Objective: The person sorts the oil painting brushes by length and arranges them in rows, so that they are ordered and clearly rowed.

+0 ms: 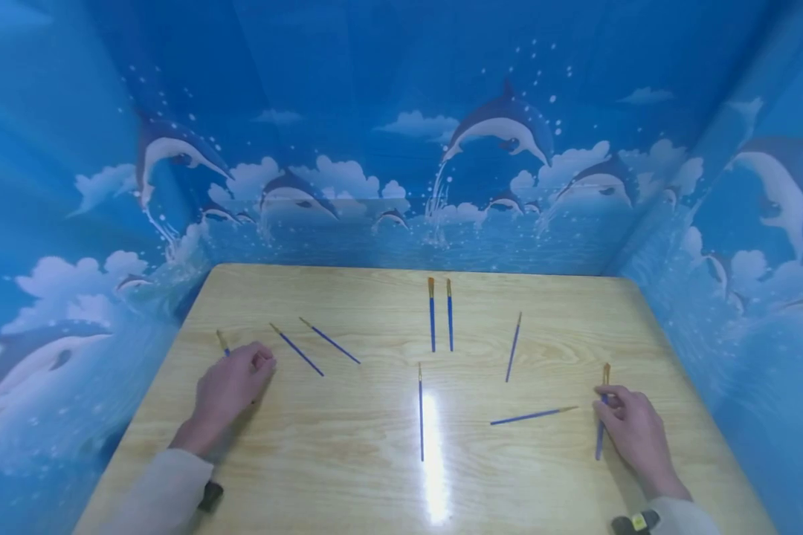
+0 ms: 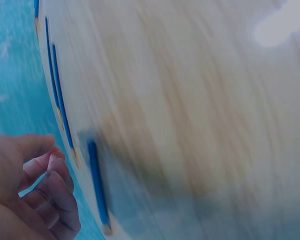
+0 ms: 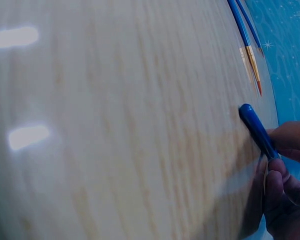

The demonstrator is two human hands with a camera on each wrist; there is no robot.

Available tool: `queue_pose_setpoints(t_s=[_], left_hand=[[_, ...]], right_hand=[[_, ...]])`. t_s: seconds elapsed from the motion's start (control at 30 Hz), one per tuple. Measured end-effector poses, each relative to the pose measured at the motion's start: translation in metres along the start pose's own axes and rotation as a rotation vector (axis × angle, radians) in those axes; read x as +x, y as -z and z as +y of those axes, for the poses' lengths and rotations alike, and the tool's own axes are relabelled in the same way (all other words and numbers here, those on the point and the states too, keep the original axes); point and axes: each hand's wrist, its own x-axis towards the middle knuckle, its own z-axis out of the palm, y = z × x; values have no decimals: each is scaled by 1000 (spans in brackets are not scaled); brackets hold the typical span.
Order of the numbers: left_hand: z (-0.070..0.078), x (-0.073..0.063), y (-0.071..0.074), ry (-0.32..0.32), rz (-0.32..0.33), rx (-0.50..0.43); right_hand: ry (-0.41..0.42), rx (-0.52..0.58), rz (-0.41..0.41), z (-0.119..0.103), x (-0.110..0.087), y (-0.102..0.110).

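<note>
Near the table's right side, my right hand (image 1: 632, 431) pinches a blue-handled paintbrush (image 1: 599, 442) between thumb and fingers. Its bristles point toward the far edge; in the right wrist view the blue handle end (image 3: 255, 127) sticks out from the fingertips. Over the left side hovers my left hand (image 1: 234, 383), fingers loosely curled with nothing between them. Partly hidden beyond it lies a paintbrush (image 1: 223, 342); the left wrist view shows its blue handle (image 2: 97, 185) on the table, apart from the fingers. Beside the right hand lies a slim paintbrush (image 1: 531, 416), nearly crosswise.
Two slanted paintbrushes (image 1: 297, 349) (image 1: 331, 341) lie right of the left hand. Two wider brushes (image 1: 432, 319) (image 1: 450, 319) stand side by side near the far edge of the wooden table (image 1: 348, 475). Single brushes lie mid-table (image 1: 421, 416) and right of centre (image 1: 513, 349). Dolphin-printed curtains (image 1: 348, 148) enclose the table.
</note>
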Motion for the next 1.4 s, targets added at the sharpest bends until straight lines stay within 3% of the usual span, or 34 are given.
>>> queue_pose_setpoints(t_s=[0.23,0.53,0.83,1.13,1.27,1.4], left_hand=[[-26,1,10,57,-8,25],[-43,2,12,131,-56,48],[-49,5,11,160,-68,56],[-51,-2,16,147,-53,71],[-54,0,17,195,-70,77],[-59,2,19,203,-63,60]], right_hand=[[-12,4,-7,-1,-1,2],[-23,14,-14,-2,0,1],[-34,5,-13,-3,0,0],[-37,-2,-17,-3,-1,0],[-25,-7,-6,-3,-2,-1],[-22,-7,-3,-3,-1,-1]])
